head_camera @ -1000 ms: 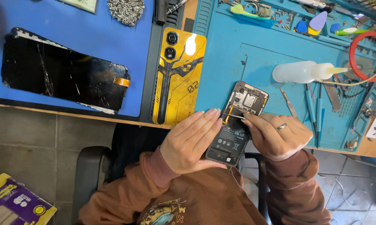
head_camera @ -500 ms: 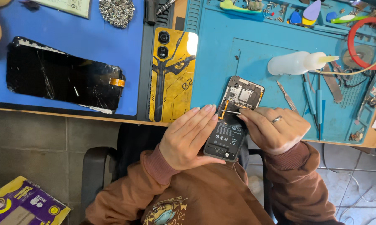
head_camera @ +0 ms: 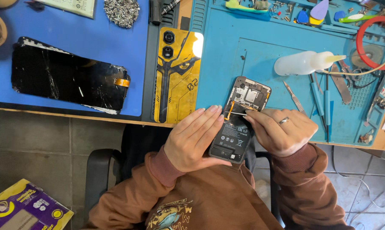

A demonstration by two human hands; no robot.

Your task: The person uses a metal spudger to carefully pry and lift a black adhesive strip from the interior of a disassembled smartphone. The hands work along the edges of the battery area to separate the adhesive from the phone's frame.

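Opened phone point(head_camera: 240, 123), cradled by the left hand point(head_camera: 196, 138), wants steadiness while the right hand point(head_camera: 282, 130), fingers pinched narrow on thin tweezers point(head_camera: 237, 114), lifts gently at the orange flex cable point(head_camera: 230, 110) just beyond its fingertips.

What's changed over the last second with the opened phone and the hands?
Little changed. The left hand still cradles the opened phone, and the right hand keeps a thin tool at its orange flex cable. Yellow back cover, cracked screen and squeeze bottle lie as before.
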